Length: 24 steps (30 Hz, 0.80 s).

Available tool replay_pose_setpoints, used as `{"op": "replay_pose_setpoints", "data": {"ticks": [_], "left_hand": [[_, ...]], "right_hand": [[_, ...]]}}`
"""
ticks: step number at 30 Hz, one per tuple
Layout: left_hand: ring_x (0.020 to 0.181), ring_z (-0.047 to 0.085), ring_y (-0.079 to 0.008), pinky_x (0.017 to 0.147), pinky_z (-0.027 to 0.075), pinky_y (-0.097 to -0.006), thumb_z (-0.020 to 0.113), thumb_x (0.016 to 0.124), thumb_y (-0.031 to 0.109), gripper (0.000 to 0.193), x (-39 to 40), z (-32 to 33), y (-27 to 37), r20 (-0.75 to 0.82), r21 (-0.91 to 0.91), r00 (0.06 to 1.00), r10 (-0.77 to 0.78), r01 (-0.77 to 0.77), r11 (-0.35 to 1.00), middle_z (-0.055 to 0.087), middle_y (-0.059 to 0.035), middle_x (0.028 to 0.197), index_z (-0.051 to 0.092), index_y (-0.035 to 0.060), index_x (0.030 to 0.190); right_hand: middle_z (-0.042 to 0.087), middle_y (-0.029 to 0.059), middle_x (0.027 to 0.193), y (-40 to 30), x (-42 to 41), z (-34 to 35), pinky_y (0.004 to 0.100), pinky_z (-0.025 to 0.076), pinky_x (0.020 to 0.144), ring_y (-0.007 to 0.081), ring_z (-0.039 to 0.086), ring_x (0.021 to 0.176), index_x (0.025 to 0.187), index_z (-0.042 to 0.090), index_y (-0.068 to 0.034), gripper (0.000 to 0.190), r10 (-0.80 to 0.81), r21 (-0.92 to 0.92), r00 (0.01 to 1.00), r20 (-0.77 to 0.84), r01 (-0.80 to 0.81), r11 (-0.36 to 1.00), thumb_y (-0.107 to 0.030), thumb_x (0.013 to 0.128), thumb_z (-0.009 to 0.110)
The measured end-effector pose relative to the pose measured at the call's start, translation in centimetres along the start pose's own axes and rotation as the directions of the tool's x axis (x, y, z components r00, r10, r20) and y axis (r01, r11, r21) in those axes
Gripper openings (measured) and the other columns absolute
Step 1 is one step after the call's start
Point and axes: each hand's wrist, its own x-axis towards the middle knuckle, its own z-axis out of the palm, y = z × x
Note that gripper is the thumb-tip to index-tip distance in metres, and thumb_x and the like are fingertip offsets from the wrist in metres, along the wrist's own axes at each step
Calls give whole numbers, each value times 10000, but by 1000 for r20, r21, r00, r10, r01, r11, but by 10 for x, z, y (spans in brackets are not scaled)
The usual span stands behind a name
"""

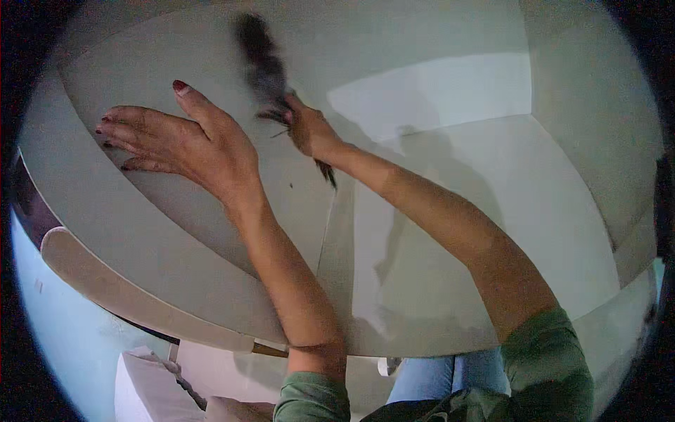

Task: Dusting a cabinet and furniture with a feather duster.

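My right hand (312, 126) is closed around a dark, fuzzy feather duster (262, 60). Its blurred feathered head points up and away from me, and a few dark strands poke out below my fist. To the left, my left hand (184, 142) holds nothing, its thumb spread wide from the fingers. Both hands are over a broad pale surface (295, 227) made of panels with seams. Whether either hand touches that surface, I cannot tell. A tiny dark speck (290, 185) lies on it between my forearms.
A rounded tan edge piece (142, 311) curves along the lower left. Beneath it are a pale-blue floor (63, 327) and a white, box-like object (147, 387). Upright pale panels (585, 105) bound the right side. Shadows of my arms fall across the brightly lit area.
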Motion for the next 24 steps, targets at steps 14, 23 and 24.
{"op": "replay_pose_setpoints", "data": {"ticks": [14, 23, 24], "left_hand": [[1303, 76, -402, 1016, -6, -567, 299, 891, 455, 689, -6, 6, -25, 35, -20, 996, 83, -83, 996, 123, -260, 1395, 178, -64, 1328], [1289, 130, -410, 1018, 39, -560, 351, 884, 368, 626, -26, 10, -23, 114, -65, 988, 107, -100, 993, 181, -263, 1377, 224, -74, 1308], [1286, 142, -407, 1025, 58, -547, 368, 881, 322, 603, -29, 12, -23, 133, -37, 984, 116, -112, 993, 195, -269, 1369, 226, -88, 1298]], "right_hand": [[479, 229, 1108, -5, -128, -31, 423, 453, 803, 351, 539, 952, 1315, 271, -73, 529, 631, -42, 511, 584, -757, 653, 1, 812, 417], [495, 53, 808, -57, -196, -138, 311, 501, 557, 193, 564, 718, 1327, 313, -223, 578, 39, -476, 554, 832, 675, 564, -69, 788, 455], [513, 86, 893, -63, -191, -147, 355, 506, 595, 236, 575, 766, 1336, 283, -192, 587, 89, -370, 407, 909, 690, 622, -72, 785, 448]]}}
